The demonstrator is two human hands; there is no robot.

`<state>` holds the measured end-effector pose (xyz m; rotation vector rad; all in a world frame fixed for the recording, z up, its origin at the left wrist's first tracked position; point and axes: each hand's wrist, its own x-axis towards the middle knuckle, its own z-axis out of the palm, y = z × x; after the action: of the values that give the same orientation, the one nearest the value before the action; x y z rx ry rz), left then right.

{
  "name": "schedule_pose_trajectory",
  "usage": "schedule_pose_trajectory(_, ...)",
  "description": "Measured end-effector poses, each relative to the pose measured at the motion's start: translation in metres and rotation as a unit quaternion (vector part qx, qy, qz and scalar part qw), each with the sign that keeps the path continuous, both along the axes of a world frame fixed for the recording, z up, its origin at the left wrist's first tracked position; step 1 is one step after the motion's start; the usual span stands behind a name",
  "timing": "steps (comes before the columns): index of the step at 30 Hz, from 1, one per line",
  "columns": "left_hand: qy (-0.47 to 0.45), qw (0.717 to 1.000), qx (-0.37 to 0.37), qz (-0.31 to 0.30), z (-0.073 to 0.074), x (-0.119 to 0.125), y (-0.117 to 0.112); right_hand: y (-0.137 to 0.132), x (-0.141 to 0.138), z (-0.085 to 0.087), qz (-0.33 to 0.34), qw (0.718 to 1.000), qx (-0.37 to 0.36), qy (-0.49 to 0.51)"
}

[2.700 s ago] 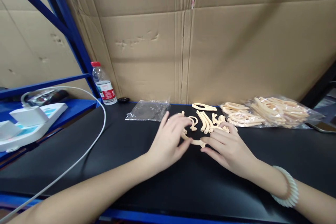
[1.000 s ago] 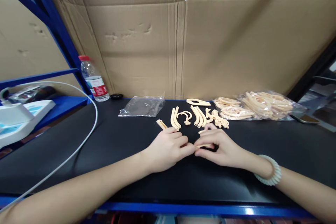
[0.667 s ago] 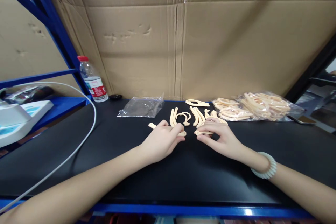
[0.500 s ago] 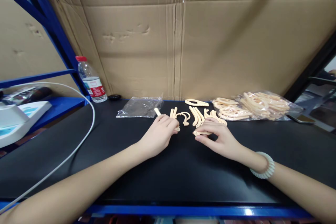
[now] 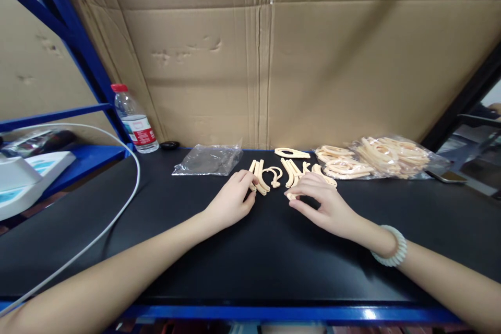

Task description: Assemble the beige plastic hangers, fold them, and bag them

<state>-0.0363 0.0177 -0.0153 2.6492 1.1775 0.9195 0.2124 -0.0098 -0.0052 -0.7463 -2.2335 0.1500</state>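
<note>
Three slim, curved cream-coloured strips [image 5: 262, 178] with holes at their ends lie side by side on the black tabletop. My left hand [image 5: 234, 199] rests at the left of this row, thumb and fingers bent around the near end of the leftmost strip. A hook-shaped cream piece [image 5: 276, 175] lies just right of the row. More curved strips [image 5: 290, 172] sit farther right, partly behind my right hand [image 5: 326, 202]. That hand pinches a cream piece [image 5: 291, 196]; only its end shows at the fingertips.
At the back lie a flat clear plastic bag [image 5: 207, 160], a long cream frame piece [image 5: 291, 153] and bags of cream parts [image 5: 393, 156]. A phone [image 5: 446, 177] is at the right. A water bottle [image 5: 136, 122] stands back left, and a white cable [image 5: 138, 177] crosses the left side.
The strip that was tilted in my left hand now lies among the others in the row. My left hand has shifted slightly left; the right keeps its pinch, nearly still.
</note>
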Motion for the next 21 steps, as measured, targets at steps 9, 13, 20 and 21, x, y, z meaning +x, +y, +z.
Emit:
schedule_pose_trajectory(9,-0.014,1.0,-0.011,-0.015,0.003,0.009,-0.013,0.008,0.003,-0.006,-0.012,1.0,0.007,-0.009)
schedule_pose_trajectory(13,-0.001,1.0,0.003,-0.022,0.005,0.01,-0.014,0.008,0.003,-0.008,-0.025,0.999,0.021,-0.013)
schedule_pose_trajectory(20,0.106,0.994,-0.005,-0.001,0.007,0.016,-0.032,0.008,0.004,-0.01,-0.069,0.994,0.058,-0.057)
schedule_pose_trajectory(21,0.126,0.992,-0.017,-0.001,0.006,0.017,-0.035,0.008,0.004,-0.011,-0.07,0.994,0.059,-0.059)
